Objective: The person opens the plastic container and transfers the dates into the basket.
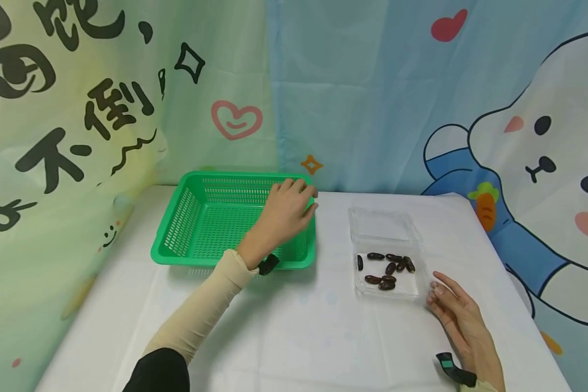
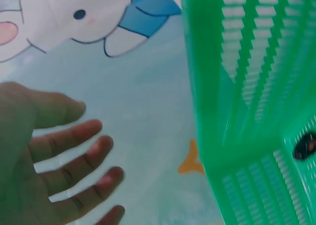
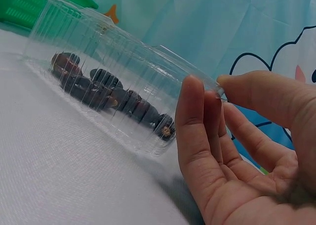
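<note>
On one white table [image 1: 274,343] we see one green basket [image 1: 176,228] and, to its right, one clear box [image 1: 404,286], lid open. Of two hands, the left hand [image 1: 289,209], fingers loosely apart and holding nothing, hovers at the basket's right end; the right hand [image 1: 458,313] pinches the box's edge, a grip only the right wrist view makes plain. We count nine dark pieces [image 1: 390,268] in the box; the left wrist view shows another dark piece [image 2: 304,146] inside the basket, hidden in the head view.
</note>
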A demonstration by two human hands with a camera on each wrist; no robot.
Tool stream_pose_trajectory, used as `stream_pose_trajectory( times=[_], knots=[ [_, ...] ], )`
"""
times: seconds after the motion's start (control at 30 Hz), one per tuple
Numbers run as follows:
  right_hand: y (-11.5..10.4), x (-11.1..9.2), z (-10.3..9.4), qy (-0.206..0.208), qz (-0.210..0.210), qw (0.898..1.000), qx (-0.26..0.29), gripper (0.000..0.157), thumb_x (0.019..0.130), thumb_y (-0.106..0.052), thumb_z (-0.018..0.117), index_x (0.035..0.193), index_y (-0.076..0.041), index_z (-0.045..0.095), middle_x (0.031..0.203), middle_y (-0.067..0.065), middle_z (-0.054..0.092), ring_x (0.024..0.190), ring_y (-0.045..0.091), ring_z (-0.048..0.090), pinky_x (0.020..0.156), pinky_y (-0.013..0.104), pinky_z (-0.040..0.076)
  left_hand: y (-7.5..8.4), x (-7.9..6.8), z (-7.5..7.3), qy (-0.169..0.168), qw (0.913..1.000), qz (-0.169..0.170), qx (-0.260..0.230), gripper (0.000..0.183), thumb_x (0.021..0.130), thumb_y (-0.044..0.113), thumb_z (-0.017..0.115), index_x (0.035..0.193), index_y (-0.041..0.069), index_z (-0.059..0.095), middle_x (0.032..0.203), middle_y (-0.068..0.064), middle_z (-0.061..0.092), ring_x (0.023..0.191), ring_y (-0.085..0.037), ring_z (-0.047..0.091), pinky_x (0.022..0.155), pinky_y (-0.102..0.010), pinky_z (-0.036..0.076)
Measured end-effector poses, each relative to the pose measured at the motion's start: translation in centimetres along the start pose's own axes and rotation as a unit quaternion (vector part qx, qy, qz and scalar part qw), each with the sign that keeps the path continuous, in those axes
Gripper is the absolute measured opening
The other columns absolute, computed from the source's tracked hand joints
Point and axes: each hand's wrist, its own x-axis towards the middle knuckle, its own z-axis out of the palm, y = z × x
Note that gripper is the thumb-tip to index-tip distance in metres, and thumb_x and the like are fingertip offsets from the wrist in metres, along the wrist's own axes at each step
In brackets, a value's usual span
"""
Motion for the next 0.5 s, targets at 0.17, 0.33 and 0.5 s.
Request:
stream_pose_trajectory(
  times=[0.17,0.33,0.5],
  knots=[
    [0.2,0.0,0.0,-0.007,-0.004,1.000,0.003,0.043,0.105,-0.001,0.057,0.138,-0.028,0.064,0.115,-0.006,0.071,0.095,0.008,0.069,0.089,0.023,0.061,2.2,-0.3,0.8,-0.016,0.9992,0.036,-0.004,0.021,0.106,0.033,0.061,0.120,0.021,0.070,0.117,-0.002,0.067,0.117,-0.029,0.059,0.086,-0.045,0.052],
    [0.2,0.0,-0.1,-0.018,-0.003,1.000,0.009,0.042,0.106,0.000,0.056,0.137,-0.027,0.065,0.115,-0.006,0.071,0.096,0.008,0.069,0.089,0.023,0.061,4.3,-0.7,2.1,-0.036,0.9984,0.038,-0.022,0.024,0.107,0.036,0.059,0.124,0.023,0.068,0.122,0.000,0.065,0.124,-0.027,0.056,0.092,-0.045,0.051],
    [0.2,0.0,-0.2,-0.035,-0.015,0.999,0.010,0.043,0.106,0.002,0.054,0.137,-0.025,0.065,0.113,-0.006,0.071,0.096,0.008,0.070,0.088,0.023,0.061,6.1,-1.0,3.6,-0.046,0.9973,0.037,-0.042,0.027,0.107,0.039,0.056,0.128,0.025,0.067,0.124,0.002,0.065,0.120,-0.023,0.058,0.093,-0.043,0.052]
  ],
)
